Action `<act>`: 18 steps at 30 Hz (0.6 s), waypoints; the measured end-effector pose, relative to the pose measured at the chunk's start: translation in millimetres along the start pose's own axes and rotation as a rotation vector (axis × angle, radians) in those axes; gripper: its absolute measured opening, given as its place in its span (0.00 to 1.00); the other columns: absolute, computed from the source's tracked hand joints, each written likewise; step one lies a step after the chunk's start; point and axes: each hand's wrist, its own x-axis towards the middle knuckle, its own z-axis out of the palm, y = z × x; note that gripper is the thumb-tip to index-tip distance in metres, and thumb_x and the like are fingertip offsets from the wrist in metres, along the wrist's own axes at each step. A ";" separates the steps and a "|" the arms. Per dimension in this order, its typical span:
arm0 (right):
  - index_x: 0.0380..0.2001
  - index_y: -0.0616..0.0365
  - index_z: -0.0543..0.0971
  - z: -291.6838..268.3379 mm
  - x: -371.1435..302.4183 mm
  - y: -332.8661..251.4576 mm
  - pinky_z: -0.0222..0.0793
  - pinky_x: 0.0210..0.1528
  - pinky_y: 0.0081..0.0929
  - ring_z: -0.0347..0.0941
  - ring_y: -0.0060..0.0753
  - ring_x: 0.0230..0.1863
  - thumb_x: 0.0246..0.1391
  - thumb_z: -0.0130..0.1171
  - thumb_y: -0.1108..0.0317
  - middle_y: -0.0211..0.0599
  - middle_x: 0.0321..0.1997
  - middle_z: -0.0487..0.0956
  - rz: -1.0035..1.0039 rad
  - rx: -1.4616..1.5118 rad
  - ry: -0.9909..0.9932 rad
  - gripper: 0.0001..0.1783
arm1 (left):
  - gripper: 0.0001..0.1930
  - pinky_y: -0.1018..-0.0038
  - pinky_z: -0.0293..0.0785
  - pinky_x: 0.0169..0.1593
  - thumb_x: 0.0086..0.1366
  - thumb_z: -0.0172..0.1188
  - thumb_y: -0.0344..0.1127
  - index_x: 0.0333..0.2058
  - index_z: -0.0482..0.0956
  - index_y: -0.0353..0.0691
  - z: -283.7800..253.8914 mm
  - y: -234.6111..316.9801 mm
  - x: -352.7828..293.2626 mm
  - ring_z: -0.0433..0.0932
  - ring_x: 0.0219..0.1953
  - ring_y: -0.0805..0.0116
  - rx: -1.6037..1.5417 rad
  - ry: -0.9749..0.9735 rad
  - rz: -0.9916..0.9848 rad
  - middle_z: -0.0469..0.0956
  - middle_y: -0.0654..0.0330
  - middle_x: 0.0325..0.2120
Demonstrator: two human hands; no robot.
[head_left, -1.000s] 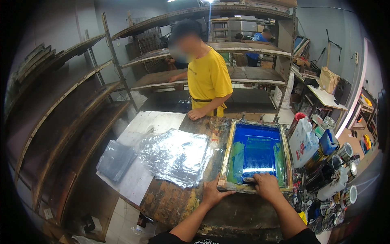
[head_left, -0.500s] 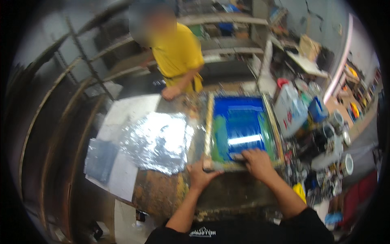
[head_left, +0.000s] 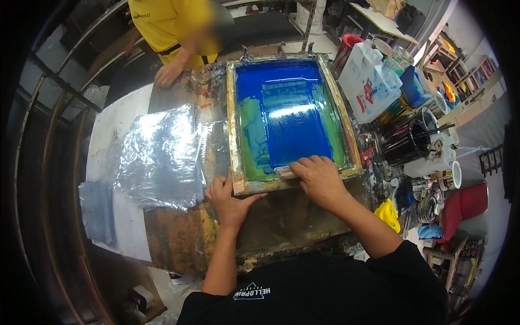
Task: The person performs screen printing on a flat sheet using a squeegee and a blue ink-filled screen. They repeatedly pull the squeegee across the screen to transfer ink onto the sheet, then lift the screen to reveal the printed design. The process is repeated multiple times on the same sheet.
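Note:
A screen printing frame (head_left: 233,138) with a worn wooden border lies on the stained table. Its mesh (head_left: 295,119) is green with a large area of wet blue ink. At the near left corner of the frame, my left hand (head_left: 230,206) grips the wood, thumb along the front edge and fingers by the left side. My right hand (head_left: 320,180) is closed round a squeegee (head_left: 284,172) at the near end of the mesh, inside the border. Most of the squeegee's handle is hidden under my fingers.
Clear plastic sheets (head_left: 160,154) lie left of the frame, beside a smaller stack of bluish sheets (head_left: 97,211). Across the table a person in yellow (head_left: 157,27) rests a hand on its edge. A white jug (head_left: 365,84), ink cans (head_left: 403,143) and a yellow cloth (head_left: 387,215) crowd the right.
My view has tilted downward and shifted, so the table appears higher and further left. Both hands keep their places at the near edge of the frame, the right still on the squeegee.

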 end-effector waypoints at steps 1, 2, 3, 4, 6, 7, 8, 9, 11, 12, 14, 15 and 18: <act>0.41 0.48 0.78 1.8 0.9 0.6 0.70 0.45 0.43 0.77 0.42 0.43 0.51 0.61 0.72 0.31 0.37 0.78 -0.001 0.000 -0.009 0.13 | 0.41 0.60 0.62 0.55 0.33 0.86 0.57 0.47 0.86 0.44 -0.3 0.2 0.3 0.72 0.46 0.61 0.032 -0.010 -0.003 0.73 0.64 0.39; 0.41 0.48 0.78 3.6 2.0 1.5 0.70 0.45 0.43 0.77 0.42 0.43 0.51 0.61 0.72 0.32 0.37 0.77 0.000 0.004 -0.026 0.12 | 0.41 0.60 0.62 0.55 0.33 0.86 0.57 0.47 0.86 0.44 -0.5 0.3 0.6 0.72 0.46 0.61 0.042 -0.012 -0.003 0.73 0.64 0.38; 0.41 0.49 0.77 5.5 3.2 2.4 0.70 0.45 0.43 0.76 0.42 0.43 0.52 0.60 0.72 0.32 0.37 0.77 0.002 0.008 -0.042 0.12 | 0.40 0.60 0.62 0.56 0.33 0.86 0.56 0.47 0.86 0.44 -0.9 0.5 0.6 0.72 0.46 0.61 0.052 -0.015 -0.002 0.73 0.64 0.38; 0.40 0.49 0.77 7.6 5.1 3.6 0.70 0.44 0.43 0.76 0.42 0.42 0.52 0.60 0.72 0.32 0.37 0.77 -0.004 0.012 -0.041 0.11 | 0.40 0.60 0.62 0.56 0.34 0.86 0.56 0.47 0.86 0.44 -1.1 0.4 1.0 0.72 0.46 0.60 0.043 -0.025 0.000 0.73 0.64 0.38; 0.39 0.50 0.77 12.6 11.0 6.8 0.70 0.45 0.43 0.76 0.42 0.42 0.52 0.60 0.72 0.33 0.37 0.76 -0.024 -0.002 0.000 0.10 | 0.40 0.60 0.62 0.56 0.34 0.86 0.56 0.47 0.86 0.44 -1.8 0.3 1.4 0.72 0.46 0.60 0.026 -0.047 0.002 0.73 0.63 0.38; 0.39 0.50 0.77 15.5 15.3 9.1 0.70 0.45 0.43 0.76 0.42 0.42 0.52 0.60 0.72 0.33 0.37 0.76 -0.047 -0.004 0.048 0.10 | 0.40 0.60 0.62 0.56 0.34 0.86 0.56 0.47 0.86 0.44 -2.1 0.3 1.6 0.72 0.46 0.60 0.032 -0.049 0.001 0.73 0.63 0.38; 0.39 0.50 0.77 18.8 20.5 11.9 0.70 0.45 0.43 0.76 0.42 0.42 0.53 0.59 0.72 0.33 0.37 0.76 -0.043 -0.018 0.057 0.09 | 0.40 0.60 0.62 0.56 0.34 0.86 0.56 0.47 0.86 0.44 -2.4 0.4 1.7 0.71 0.46 0.59 0.037 -0.050 -0.001 0.73 0.63 0.38; 0.39 0.50 0.77 22.2 27.1 15.3 0.69 0.45 0.43 0.76 0.42 0.42 0.53 0.59 0.71 0.33 0.37 0.76 -0.046 -0.026 0.088 0.09 | 0.40 0.60 0.62 0.56 0.34 0.86 0.56 0.48 0.86 0.44 -2.7 0.5 1.9 0.71 0.46 0.59 0.027 -0.045 0.006 0.73 0.62 0.38; 0.39 0.50 0.77 29.6 43.7 24.7 0.69 0.45 0.43 0.76 0.41 0.42 0.54 0.58 0.71 0.33 0.37 0.75 -0.051 -0.045 0.141 0.08 | 0.40 0.60 0.62 0.56 0.34 0.86 0.55 0.47 0.86 0.43 -3.2 0.8 2.2 0.71 0.46 0.59 0.033 -0.056 0.001 0.73 0.62 0.38; 0.39 0.50 0.77 33.7 54.1 30.6 0.69 0.45 0.43 0.76 0.41 0.42 0.54 0.58 0.71 0.33 0.37 0.75 -0.053 -0.057 0.161 0.08 | 0.40 0.60 0.62 0.56 0.34 0.86 0.55 0.47 0.86 0.43 -3.4 1.0 2.4 0.71 0.46 0.58 0.028 -0.058 0.001 0.73 0.62 0.38; 0.39 0.48 0.77 41.4 75.4 44.1 0.69 0.44 0.43 0.76 0.41 0.42 0.56 0.57 0.70 0.33 0.36 0.76 -0.058 -0.082 0.188 0.07 | 0.39 0.60 0.61 0.57 0.34 0.86 0.55 0.47 0.86 0.43 -3.7 1.2 2.6 0.71 0.46 0.58 0.033 -0.056 0.004 0.72 0.62 0.38; 0.40 0.48 0.78 44.9 87.2 51.8 0.70 0.44 0.43 0.77 0.41 0.42 0.55 0.58 0.70 0.33 0.37 0.77 -0.038 -0.095 0.177 0.08 | 0.39 0.60 0.61 0.57 0.34 0.86 0.55 0.47 0.86 0.43 -3.9 1.3 2.7 0.71 0.46 0.58 0.023 -0.049 0.010 0.72 0.62 0.38; 0.42 0.49 0.79 54.7 126.5 76.3 0.72 0.44 0.43 0.79 0.43 0.44 0.55 0.61 0.70 0.33 0.40 0.80 -0.007 -0.126 0.160 0.11 | 0.39 0.60 0.62 0.58 0.34 0.86 0.54 0.46 0.87 0.43 -4.2 1.1 2.7 0.70 0.47 0.57 -0.013 -0.064 -0.008 0.72 0.61 0.39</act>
